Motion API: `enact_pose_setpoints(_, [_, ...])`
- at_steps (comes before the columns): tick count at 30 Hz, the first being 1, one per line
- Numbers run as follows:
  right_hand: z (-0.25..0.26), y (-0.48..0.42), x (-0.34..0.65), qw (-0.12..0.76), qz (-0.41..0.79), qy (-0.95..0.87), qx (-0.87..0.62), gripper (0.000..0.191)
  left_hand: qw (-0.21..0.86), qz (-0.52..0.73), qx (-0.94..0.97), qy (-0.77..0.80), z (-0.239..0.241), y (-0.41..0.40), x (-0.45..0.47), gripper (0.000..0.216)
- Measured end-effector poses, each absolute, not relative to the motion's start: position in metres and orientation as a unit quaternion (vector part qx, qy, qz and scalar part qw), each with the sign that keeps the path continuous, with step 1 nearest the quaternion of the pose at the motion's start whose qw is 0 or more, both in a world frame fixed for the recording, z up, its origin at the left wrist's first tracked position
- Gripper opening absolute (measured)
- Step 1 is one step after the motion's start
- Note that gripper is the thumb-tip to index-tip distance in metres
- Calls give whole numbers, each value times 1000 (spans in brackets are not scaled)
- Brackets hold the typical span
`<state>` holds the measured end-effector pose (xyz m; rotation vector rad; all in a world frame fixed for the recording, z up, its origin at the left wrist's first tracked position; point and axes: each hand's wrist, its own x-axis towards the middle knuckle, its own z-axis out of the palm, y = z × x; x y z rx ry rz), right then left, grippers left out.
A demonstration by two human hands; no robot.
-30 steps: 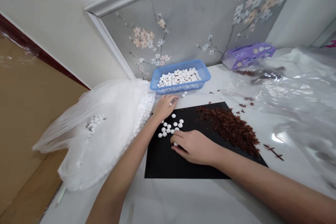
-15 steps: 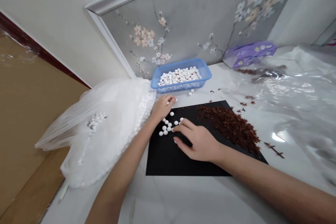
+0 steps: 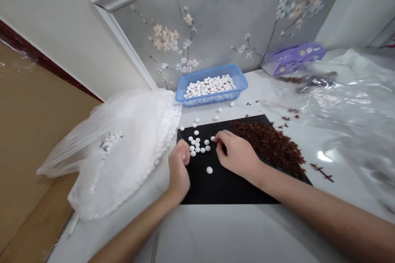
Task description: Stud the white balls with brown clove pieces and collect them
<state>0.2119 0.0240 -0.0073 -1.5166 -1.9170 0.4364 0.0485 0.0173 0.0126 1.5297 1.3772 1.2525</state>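
Observation:
My left hand (image 3: 180,168) is closed at the left edge of a black mat (image 3: 222,189), fingers curled in. What it pinches, if anything, is too small to make out. Over the middle of the mat is my right hand (image 3: 236,152), with thumb and fingers drawn together at a white ball (image 3: 212,138). Several more white balls (image 3: 197,145) lie in a loose cluster between the hands. A single ball (image 3: 209,170) sits apart, nearer the front. Reddish-brown star-shaped pieces (image 3: 271,146) are heaped on the mat's right side.
A blue basket (image 3: 242,84) with many white balls stands behind the mat. White netting (image 3: 135,123) edged with balls lies at left. Clear plastic (image 3: 348,111) spreads at right, beside a purple package (image 3: 296,58). Loose balls (image 3: 219,110) lie between basket and mat.
My left hand has come back toward me from behind the cluster and closed. My right hand has moved slightly right and its fingers have drawn together. A ball now lies alone near the front.

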Motion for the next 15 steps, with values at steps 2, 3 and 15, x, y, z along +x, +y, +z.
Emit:
enact_pose_setpoints(2, [-9,28,216,404,222,-673,-578,15,402,393,659,500,9,-8,47,26])
enact_pose_setpoints(3, [-10,30,218,438,249,-640,-581,15,410,332,701,480,9,-17,47,22])
enact_pose_setpoints(15, [10,20,217,223,211,-726,-616,12,339,213,744,535,12,-14,52,7])
